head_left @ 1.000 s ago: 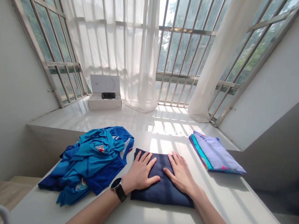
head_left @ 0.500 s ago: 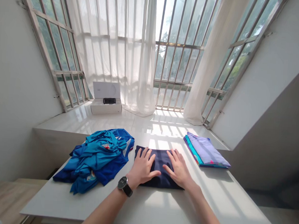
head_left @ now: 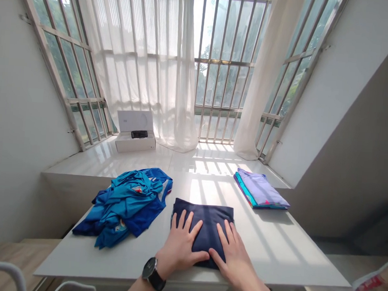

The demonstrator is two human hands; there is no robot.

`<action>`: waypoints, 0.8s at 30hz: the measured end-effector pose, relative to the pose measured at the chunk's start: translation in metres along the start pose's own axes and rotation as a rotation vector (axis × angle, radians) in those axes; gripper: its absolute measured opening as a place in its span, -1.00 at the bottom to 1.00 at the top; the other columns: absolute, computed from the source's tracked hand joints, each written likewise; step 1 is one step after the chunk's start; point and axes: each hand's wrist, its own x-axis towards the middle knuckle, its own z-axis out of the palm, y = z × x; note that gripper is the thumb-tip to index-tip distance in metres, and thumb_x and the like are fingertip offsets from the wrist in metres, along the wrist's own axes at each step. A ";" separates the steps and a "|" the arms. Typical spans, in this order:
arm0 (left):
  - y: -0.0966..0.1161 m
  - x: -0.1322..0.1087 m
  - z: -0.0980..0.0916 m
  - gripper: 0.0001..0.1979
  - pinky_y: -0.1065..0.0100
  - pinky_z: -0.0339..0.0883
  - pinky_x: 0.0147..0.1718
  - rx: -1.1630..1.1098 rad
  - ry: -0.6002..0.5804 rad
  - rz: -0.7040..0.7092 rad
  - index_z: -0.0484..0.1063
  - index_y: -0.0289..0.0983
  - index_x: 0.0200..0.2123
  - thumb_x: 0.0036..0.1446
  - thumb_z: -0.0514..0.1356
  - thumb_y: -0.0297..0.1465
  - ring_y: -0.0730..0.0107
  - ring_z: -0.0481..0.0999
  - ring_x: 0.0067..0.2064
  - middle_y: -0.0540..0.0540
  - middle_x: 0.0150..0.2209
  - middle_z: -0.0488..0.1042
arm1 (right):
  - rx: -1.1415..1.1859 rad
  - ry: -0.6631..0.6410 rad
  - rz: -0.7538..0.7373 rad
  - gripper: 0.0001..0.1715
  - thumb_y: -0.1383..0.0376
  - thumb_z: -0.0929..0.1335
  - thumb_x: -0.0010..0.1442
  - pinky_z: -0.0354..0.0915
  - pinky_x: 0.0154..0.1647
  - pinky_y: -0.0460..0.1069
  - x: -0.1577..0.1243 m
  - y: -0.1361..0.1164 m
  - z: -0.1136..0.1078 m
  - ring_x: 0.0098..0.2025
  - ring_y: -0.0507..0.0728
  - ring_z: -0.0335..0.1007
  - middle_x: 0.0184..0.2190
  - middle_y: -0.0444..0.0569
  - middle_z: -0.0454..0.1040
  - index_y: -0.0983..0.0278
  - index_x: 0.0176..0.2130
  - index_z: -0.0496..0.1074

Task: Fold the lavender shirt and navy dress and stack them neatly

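A folded dark navy garment (head_left: 208,222) lies flat near the front of the white table. My left hand (head_left: 181,241) rests on its left part with the fingers spread, a black watch on that wrist. On the right part lies my right hand (head_left: 232,250), its fingers also stretched out flat. The two thumbs nearly meet over the cloth's near part. Left of the garment is a crumpled heap of blue clothes (head_left: 130,203). To the right sits a neat stack of folded clothes (head_left: 263,190), lilac on top with turquoise and purple below.
An open white box (head_left: 136,143) with a black device (head_left: 139,134) in it stands on the window ledge (head_left: 176,160). Behind are sheer curtains (head_left: 153,63) and barred windows. White curved frames (head_left: 2,268) show at the lower left, a patterned cloth (head_left: 377,287) at the lower right.
Both hands and the navy garment have moved toward me, to the near part of the table. The hands stay spread on the cloth. The camera view has shifted slightly.
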 end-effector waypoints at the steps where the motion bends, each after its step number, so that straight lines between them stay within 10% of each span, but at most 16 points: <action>1: 0.001 -0.005 -0.001 -0.02 -0.44 -0.33 0.33 0.001 -0.018 0.015 0.05 -0.07 0.47 0.14 0.05 0.32 -0.44 -0.18 0.48 -0.32 0.50 -0.07 | 0.021 0.005 -0.004 -0.09 -0.18 0.24 0.31 0.04 0.42 0.37 -0.008 0.000 -0.001 0.52 0.47 -0.20 0.51 0.14 -0.06 0.21 0.44 0.15; 8: 0.003 -0.011 -0.010 -0.03 -0.41 -0.24 0.35 -0.003 -0.045 0.063 0.13 -0.06 0.44 0.10 0.15 0.29 -0.37 -0.12 0.48 -0.29 0.48 0.01 | 0.127 -0.136 -0.088 0.21 -0.02 0.51 0.01 0.03 0.45 0.34 -0.045 0.006 -0.029 0.51 0.49 -0.20 0.53 0.09 -0.17 0.18 0.47 0.05; 14: -0.001 -0.041 -0.014 0.13 -0.42 -0.20 0.35 -0.032 -0.095 0.189 0.05 -0.04 0.47 -0.07 0.31 0.27 -0.43 -0.09 0.47 -0.27 0.50 -0.06 | 0.100 -0.081 -0.158 0.06 0.35 0.37 0.00 0.06 0.46 0.30 -0.074 0.022 -0.022 0.49 0.41 -0.07 0.50 -0.05 -0.04 0.11 0.45 0.12; 24: -0.014 -0.091 0.004 0.00 -0.21 -0.19 0.44 -0.068 -0.124 0.107 0.13 0.03 0.43 -0.14 0.21 -0.53 -0.08 -0.09 0.50 0.00 0.51 -0.07 | 0.288 0.157 -0.260 -0.44 0.15 0.23 0.33 0.29 0.31 0.30 -0.095 0.038 -0.016 0.33 0.39 0.31 0.30 0.01 0.40 0.08 0.25 0.47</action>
